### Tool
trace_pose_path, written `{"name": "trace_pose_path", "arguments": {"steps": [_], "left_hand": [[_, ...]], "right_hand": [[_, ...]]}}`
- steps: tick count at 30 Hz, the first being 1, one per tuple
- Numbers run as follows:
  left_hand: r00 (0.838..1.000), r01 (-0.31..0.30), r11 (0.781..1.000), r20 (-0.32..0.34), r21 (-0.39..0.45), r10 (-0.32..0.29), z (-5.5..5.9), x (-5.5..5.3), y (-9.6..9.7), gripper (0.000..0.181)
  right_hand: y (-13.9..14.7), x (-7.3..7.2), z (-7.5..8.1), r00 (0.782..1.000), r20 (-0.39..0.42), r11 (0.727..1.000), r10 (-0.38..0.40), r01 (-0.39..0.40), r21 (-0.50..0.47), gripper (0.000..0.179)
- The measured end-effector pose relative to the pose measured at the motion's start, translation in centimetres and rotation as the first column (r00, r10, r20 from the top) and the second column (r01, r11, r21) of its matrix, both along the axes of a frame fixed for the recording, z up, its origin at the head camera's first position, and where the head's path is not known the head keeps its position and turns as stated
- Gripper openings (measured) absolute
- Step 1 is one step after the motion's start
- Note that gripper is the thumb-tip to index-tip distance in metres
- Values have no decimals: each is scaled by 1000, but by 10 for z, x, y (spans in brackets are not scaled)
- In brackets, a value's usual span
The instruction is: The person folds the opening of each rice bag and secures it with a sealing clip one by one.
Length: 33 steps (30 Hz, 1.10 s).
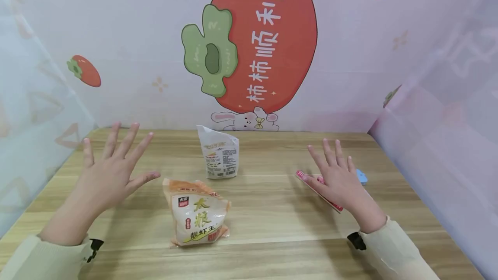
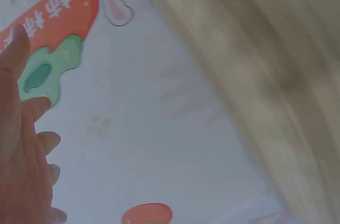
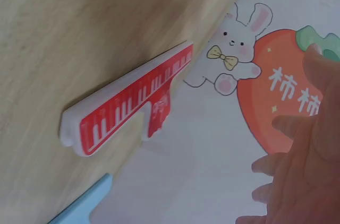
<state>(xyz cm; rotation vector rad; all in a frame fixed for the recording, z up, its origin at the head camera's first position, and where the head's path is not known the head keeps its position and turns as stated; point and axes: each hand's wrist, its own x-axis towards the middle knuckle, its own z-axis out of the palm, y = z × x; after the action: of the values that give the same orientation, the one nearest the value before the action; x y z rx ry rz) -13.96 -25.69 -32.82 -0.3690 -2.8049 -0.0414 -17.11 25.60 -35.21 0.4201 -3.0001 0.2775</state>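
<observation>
Bag, orange-white, rests on wooden table near left hand, fingers spread, holding nothing; right hand, fingers extended, also unladen, hovers over red clip; white packet stands farther back.

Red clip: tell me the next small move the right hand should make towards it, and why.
Probably lower the right hand and pinch the red clip. The hand's fingers are spread and hold nothing, and the right wrist view shows a gap between them and the clip, which sits on the table.
</observation>
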Motion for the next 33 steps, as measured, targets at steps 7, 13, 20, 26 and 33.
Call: {"name": "trace_pose_path", "arguments": {"steps": [7,13,20,26,33], "left_hand": [[994,106,993,8,42,-107,12,17,11,87],[968,237,952,35,192,-248,10,26,10,79],[941,332,924,3,190,-339,1,34,14,83],[934,334,921,61,199,-352,-5,37,22,79],[919,342,909,115,240,-376,-11,38,32,79]], "right_hand": [[-11,8,2,997,-56,999,44,-42,24,82],[-29,16,5,987,-82,989,141,-144,-37,82],[-59,25,8,960,-60,949,272,-278,-148,79],[-86,33,6,937,-12,920,350,-347,-182,75],[-113,37,3,892,107,873,440,-397,-282,71]]}}
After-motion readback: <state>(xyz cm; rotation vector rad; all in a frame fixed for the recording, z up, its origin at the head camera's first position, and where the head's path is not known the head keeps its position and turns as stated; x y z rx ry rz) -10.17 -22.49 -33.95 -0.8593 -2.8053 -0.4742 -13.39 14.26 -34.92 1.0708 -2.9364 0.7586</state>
